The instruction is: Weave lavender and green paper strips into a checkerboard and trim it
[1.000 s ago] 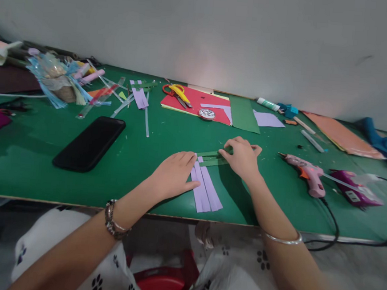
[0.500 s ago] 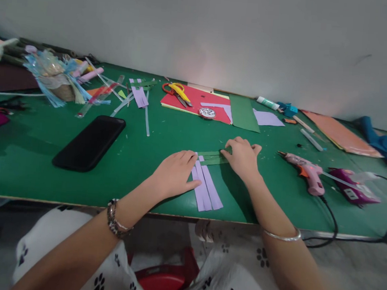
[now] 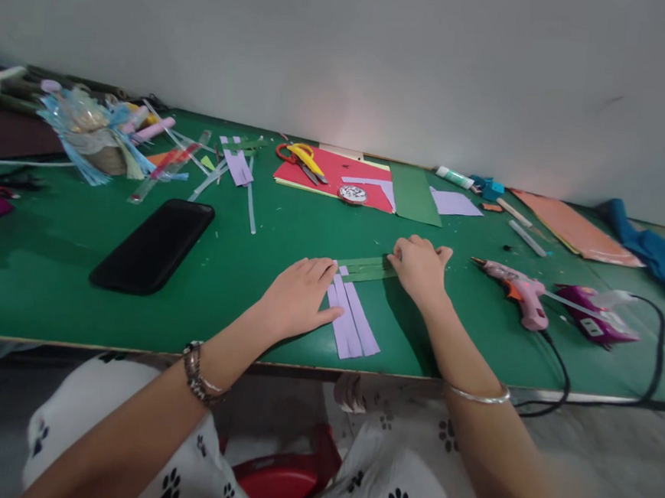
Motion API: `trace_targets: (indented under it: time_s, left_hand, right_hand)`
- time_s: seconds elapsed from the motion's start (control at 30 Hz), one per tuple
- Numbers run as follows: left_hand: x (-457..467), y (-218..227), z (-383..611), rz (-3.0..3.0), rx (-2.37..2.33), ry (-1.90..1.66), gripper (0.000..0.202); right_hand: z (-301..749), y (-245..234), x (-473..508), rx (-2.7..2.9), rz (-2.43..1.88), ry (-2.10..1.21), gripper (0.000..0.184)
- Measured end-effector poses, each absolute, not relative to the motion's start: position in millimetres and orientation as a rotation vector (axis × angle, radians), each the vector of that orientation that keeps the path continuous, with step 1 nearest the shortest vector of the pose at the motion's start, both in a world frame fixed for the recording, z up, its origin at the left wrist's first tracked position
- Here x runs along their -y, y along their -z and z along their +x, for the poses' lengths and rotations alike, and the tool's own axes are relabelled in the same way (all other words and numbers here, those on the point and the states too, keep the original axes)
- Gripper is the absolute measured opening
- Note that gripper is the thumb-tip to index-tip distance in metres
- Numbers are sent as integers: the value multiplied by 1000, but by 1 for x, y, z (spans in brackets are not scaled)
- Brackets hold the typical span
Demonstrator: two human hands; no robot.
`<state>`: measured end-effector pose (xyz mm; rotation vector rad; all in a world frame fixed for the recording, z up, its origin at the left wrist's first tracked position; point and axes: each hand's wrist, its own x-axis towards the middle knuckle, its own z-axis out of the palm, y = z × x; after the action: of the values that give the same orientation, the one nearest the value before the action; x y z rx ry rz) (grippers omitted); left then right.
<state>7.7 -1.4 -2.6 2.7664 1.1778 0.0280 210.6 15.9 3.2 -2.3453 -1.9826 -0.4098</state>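
Purple paper strips (image 3: 355, 324) fan out toward the table's front edge. Green paper strips (image 3: 369, 267) cross their upper end and run to the right, the two sets interlaced at the corner. My left hand (image 3: 300, 292) lies flat over that corner, fingers stretched and thumb spread onto the purple strips. At the right end of the green strips, my right hand (image 3: 421, 271) has its fingers bent and closed on them; its fingertips partly hide the strip ends.
A black phone (image 3: 154, 246) lies to the left. Scissors (image 3: 303, 158) rest on red paper (image 3: 338, 176) behind my hands, beside green paper (image 3: 414, 194). To the right are a pink glue gun (image 3: 516, 290) with a cord and a purple box (image 3: 595, 319).
My right hand has slid a little to the right along the green strips, baring more of them. My left hand stays in place. The view has shifted slightly.
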Motion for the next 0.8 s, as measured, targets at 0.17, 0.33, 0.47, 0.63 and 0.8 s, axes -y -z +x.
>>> trace_targets:
  time_s: [0.17,0.33,0.47,0.63,0.8]
  left_hand:
    - [2,9,6,2765,-1180,-72,65]
    - [5,13,6,2764,-1237,-114,64]
    - [7,10,8,2708,-1315,-44,63]
    - [8,7,8,2689,-1315,-25,66]
    - [6,9,8,2705,-1301,-6,69]
  right_hand:
    - [208,-11,-8,1870,-2254,660,22]
    - [174,-6,18,2281,-1774,650,37]
    - [156,10,30,2481,-1742,473,45]
    - [169,13,31,2399,-1933,403,48]
    - [179,8,31,2215,-2066,488,49]
